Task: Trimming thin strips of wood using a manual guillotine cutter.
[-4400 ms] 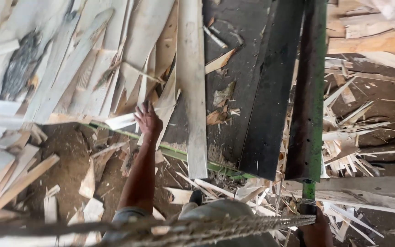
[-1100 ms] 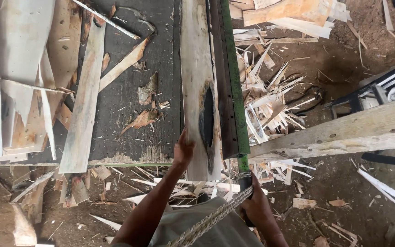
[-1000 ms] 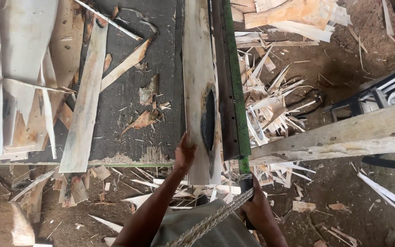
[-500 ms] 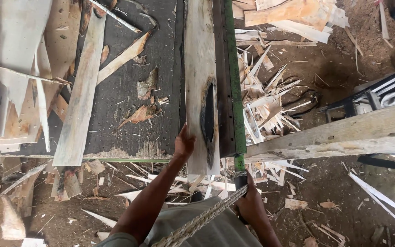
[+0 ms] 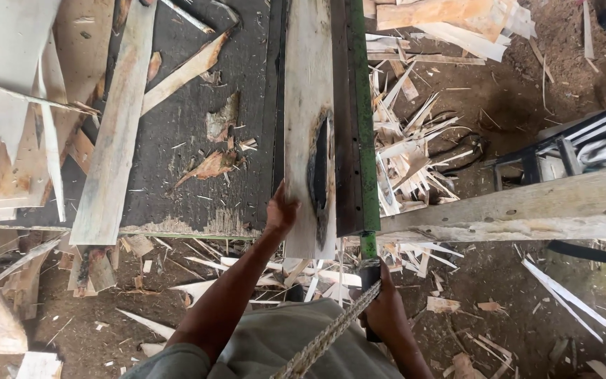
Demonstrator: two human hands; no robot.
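Veneer strip (image 5: 308, 105) slid forward; left hand (image 5: 280, 209) pinches its edge, right hand (image 5: 381, 309) clenched on green lever (image 5: 367, 247).

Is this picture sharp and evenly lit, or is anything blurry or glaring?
Head view: soft, even daylight, no hard shadows or glare; the wooden board and left hand look sharp, the twisted rope close to the camera is slightly soft.

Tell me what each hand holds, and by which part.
The left hand grips the pale board at its near end, by the left edge. The right hand closes around the near end of the green lever.
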